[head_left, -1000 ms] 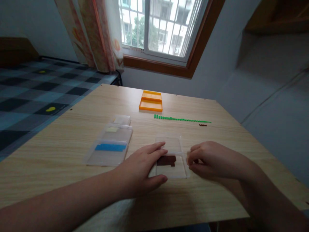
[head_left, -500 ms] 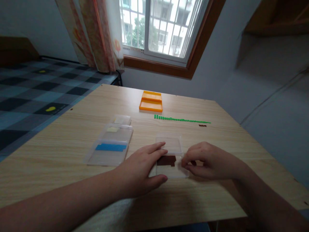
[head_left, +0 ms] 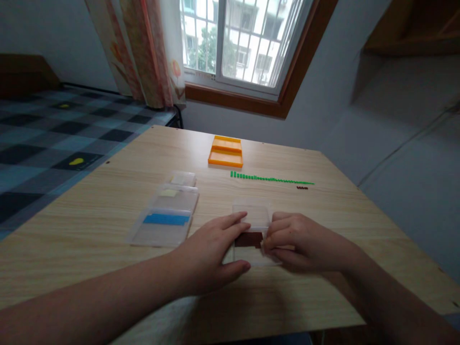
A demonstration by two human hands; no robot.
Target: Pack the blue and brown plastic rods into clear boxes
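A clear plastic case [head_left: 250, 214] lies hinged open near the table's front, its lid away from me. Dark brown tiles [head_left: 247, 239] sit packed together in its near half. My left hand [head_left: 215, 254] rests at the case's left side with fingers and thumb spread apart, holding nothing. At the right end of the brown tiles, my right hand [head_left: 300, 242] is closed in a pinch inside the case. Its fingertips cover whatever they may hold, and I cannot make it out.
To the left lies an open clear case [head_left: 138, 238] with blue tiles [head_left: 166, 219]. Behind it sits a smaller clear case [head_left: 184, 179]. An open orange case [head_left: 225, 157] stands at the back. Small green pieces [head_left: 264, 178] form a long row, with several brown pieces [head_left: 302, 188] near its right end.
My right hand has moved left, from the case's right edge to the end of the brown tiles. My left hand stays in place.
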